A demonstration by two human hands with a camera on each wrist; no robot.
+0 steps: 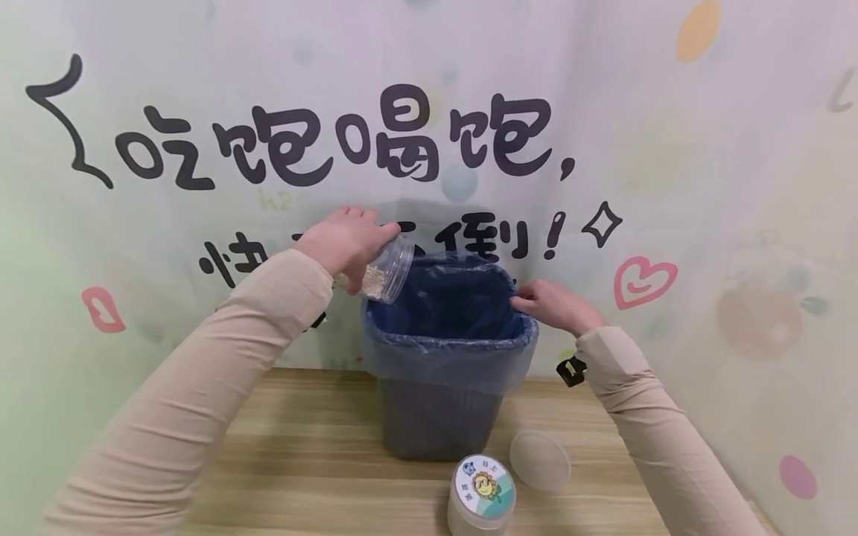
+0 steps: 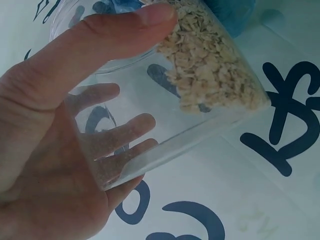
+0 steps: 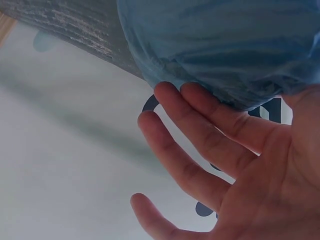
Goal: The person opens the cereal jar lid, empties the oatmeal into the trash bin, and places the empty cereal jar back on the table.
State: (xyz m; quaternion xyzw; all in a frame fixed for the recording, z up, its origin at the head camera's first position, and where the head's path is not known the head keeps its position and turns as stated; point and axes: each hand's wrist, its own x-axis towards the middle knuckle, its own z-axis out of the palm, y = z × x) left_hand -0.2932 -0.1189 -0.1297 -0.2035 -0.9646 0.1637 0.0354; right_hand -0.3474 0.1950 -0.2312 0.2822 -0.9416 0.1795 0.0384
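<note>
My left hand (image 1: pixel 348 242) grips a clear jar (image 1: pixel 398 269) tilted with its mouth over the left rim of a dark bin (image 1: pixel 436 417). In the left wrist view, the thumb and fingers of the hand (image 2: pixel 55 120) wrap round the jar (image 2: pixel 185 132), and oat flakes (image 2: pixel 212 65) lie along one side inside it. A blue bag (image 1: pixel 456 365) lines the bin and folds over its rim. My right hand (image 1: pixel 559 305) holds the right rim; in the right wrist view its fingers (image 3: pixel 200 132) lie against the bag (image 3: pixel 215 45), the thumb mostly hidden.
A lidded jar (image 1: pixel 482 487) with a sunflower label stands on the wooden table (image 1: pixel 315 454) in front of the bin. Beside it lies a round translucent lid (image 1: pixel 540 460). Behind the bin hangs a printed cloth (image 1: pixel 704 186).
</note>
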